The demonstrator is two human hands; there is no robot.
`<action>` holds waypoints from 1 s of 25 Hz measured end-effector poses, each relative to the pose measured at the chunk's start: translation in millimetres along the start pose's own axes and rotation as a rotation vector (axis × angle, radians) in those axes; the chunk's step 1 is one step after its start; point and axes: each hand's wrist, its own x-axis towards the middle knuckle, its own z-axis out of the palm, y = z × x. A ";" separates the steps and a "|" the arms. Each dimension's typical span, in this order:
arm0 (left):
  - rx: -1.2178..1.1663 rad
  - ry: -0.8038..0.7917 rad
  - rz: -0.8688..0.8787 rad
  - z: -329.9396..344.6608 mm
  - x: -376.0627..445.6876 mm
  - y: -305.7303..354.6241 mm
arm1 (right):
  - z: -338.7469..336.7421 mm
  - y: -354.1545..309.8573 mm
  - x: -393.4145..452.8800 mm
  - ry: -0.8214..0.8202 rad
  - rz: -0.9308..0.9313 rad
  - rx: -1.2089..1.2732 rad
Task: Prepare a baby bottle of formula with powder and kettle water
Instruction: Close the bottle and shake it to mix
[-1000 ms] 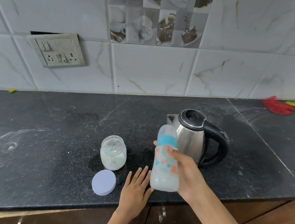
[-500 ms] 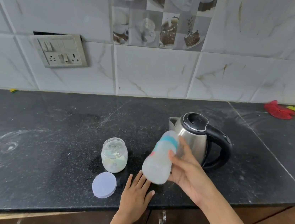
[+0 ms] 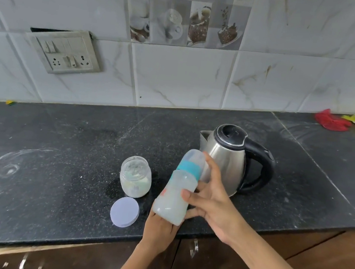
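My right hand [image 3: 211, 200] grips a capped baby bottle [image 3: 178, 190] with a teal ring, tilted with its cap toward the kettle and cloudy white liquid inside. My left hand [image 3: 158, 228] lies flat on the counter edge, its fingers hidden under the bottle's base. A steel kettle [image 3: 229, 160] with black lid and handle stands just behind the bottle. An open glass jar of white powder [image 3: 135, 179] stands left of the bottle, its pale round lid [image 3: 124, 211] flat on the counter in front of it.
The black stone counter [image 3: 45, 163] carries white powder smears at the left. A switch and socket plate [image 3: 65, 53] sits on the tiled wall. Red and yellow cloths [image 3: 341, 122] lie at the far right. Wooden drawers with handles run below the counter edge.
The bottle was upright in my right hand, then tipped over and has swung again; it is still tilted and now lower, over my left hand. My left hand stayed on the counter.
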 end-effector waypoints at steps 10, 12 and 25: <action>0.001 -0.068 -0.085 -5.5 5.4 1.5 | -0.9 -2.2 3.3 0.133 -0.101 0.128; -0.059 -0.039 -0.063 -3.2 4.7 1.5 | 3.0 1.1 -0.1 0.063 -0.060 0.087; -0.003 -0.132 -0.108 -10.1 3.3 4.4 | -1.6 -2.7 2.8 0.193 -0.179 0.162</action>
